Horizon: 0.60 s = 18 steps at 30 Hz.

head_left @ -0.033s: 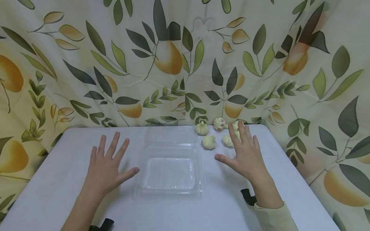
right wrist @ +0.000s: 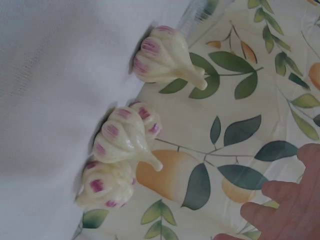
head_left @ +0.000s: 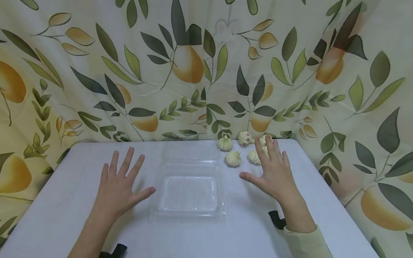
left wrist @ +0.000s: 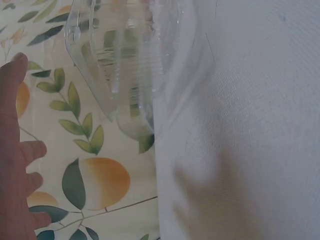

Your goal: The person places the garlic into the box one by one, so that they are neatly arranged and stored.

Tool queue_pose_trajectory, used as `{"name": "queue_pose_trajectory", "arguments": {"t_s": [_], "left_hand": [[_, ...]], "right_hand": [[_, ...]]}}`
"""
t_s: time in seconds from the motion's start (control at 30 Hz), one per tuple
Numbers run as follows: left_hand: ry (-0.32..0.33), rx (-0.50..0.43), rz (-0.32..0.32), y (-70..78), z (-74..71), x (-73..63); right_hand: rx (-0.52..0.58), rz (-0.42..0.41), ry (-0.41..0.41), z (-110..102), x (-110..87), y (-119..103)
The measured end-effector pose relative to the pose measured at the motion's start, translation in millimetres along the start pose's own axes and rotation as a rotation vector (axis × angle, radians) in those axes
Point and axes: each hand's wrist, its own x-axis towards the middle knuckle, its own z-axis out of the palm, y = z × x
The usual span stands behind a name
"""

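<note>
A clear plastic clamshell box (head_left: 190,193) lies with its lid (head_left: 189,150) folded back toward the far edge; nothing is inside it. Several garlic bulbs, cream with purple patches, are grouped to the right of the lid, among them one bulb (head_left: 233,158) nearest the box and another (right wrist: 122,135) in the right wrist view. My left hand (head_left: 117,190) hovers left of the box, fingers spread, holding nothing. To the right, my right hand (head_left: 274,172) is held with spread fingers in front of the garlic and partly hides some bulbs. It grips nothing.
Under everything is a table with a white cloth (head_left: 245,233). Behind it and at both sides hangs a curtain (head_left: 206,100) printed with fruit and leaves. Black straps (head_left: 276,219) show at both wrists.
</note>
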Motion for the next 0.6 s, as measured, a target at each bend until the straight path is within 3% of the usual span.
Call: {"name": "queue_pose_trajectory", "arguments": {"t_s": [0.6], "left_hand": [[0.029,-0.017,0.035,4.6,2.7,-1.0]], "right_hand": [[0.053,0.011,0.049,-3.2,-1.9,7.2]]}}
